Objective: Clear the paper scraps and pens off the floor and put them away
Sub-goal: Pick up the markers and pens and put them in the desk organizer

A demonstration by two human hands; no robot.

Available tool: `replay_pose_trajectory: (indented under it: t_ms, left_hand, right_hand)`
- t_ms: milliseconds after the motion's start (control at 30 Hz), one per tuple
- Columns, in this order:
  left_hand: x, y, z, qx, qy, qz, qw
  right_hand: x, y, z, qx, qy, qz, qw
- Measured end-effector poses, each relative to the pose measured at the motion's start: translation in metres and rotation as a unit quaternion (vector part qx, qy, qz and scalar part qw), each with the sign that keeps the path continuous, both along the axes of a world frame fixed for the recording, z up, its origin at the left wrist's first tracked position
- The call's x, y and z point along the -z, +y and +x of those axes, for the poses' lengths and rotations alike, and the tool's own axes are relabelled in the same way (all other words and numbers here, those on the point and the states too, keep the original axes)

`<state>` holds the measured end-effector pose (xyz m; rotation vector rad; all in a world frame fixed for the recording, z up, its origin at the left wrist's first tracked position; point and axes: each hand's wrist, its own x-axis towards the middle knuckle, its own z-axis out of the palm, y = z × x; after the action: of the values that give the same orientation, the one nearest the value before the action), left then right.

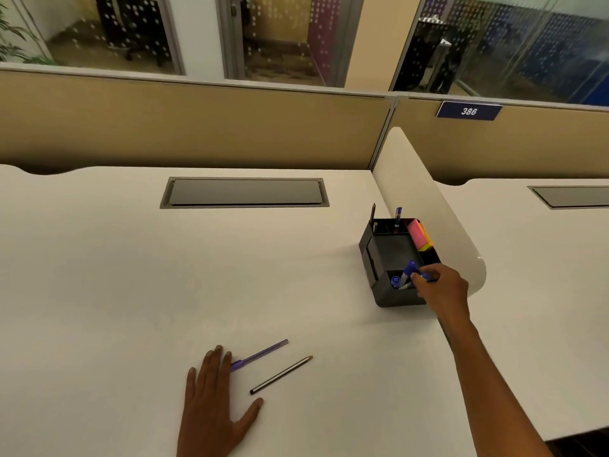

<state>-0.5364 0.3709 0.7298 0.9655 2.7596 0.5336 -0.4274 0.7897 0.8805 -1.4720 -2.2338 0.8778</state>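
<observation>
Right hand [440, 285]: my fingers pinch a blue marker [409, 270], tip down in the near compartment of the organizer [382, 291].
Left hand [214, 400]: flat on the desk [115, 275], fingers spread, grasping nothing.
Purple pen [260, 354]: touching my left fingertips.
Pencil [281, 375]: just right of that hand.

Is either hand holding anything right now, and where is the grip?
The right hand pinches a blue pen at its lower barrel, over the black organizer. The left hand lies flat, holding nothing.
</observation>
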Motion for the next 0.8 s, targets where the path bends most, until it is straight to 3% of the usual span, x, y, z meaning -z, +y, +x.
replay_pose_trajectory:
  t_ms: [200, 267, 333, 433, 533, 633, 800]
  left_hand:
    - [-0.004, -0.002, 0.002, 0.011, -0.001, 0.006, 1.000]
    - [-0.006, -0.003, 0.002, 0.012, 0.001, 0.011, 1.000]
    - [-0.007, -0.005, 0.002, 0.010, 0.003, 0.016, 1.000]
    - [-0.008, -0.007, 0.000, 0.001, 0.003, 0.035, 0.999]
    - [-0.008, -0.009, -0.003, -0.002, 0.004, 0.059, 0.998]
    - [-0.010, -0.012, -0.006, -0.007, 0.006, 0.080, 0.997]
    - [-0.015, -0.010, -0.012, -0.036, 0.017, 0.094, 0.995]
  right_hand:
    - [-0.014, -0.036, -0.003, 0.018, 0.086, 0.112, 0.990]
    - [-0.013, -0.068, -0.008, -0.021, 0.138, 0.157, 0.978]
    - [-0.003, -0.107, -0.017, -0.104, 0.160, 0.135, 0.972]
    - [0.025, -0.157, -0.026, -0.259, 0.116, 0.061, 0.957]
    - [0.060, -0.190, -0.026, -0.360, 0.006, -0.002, 0.933]
    - [0.089, -0.211, -0.022, -0.402, -0.092, -0.026, 0.910]
    - [0.101, -0.227, -0.024, -0.392, -0.103, 0.008, 0.914]
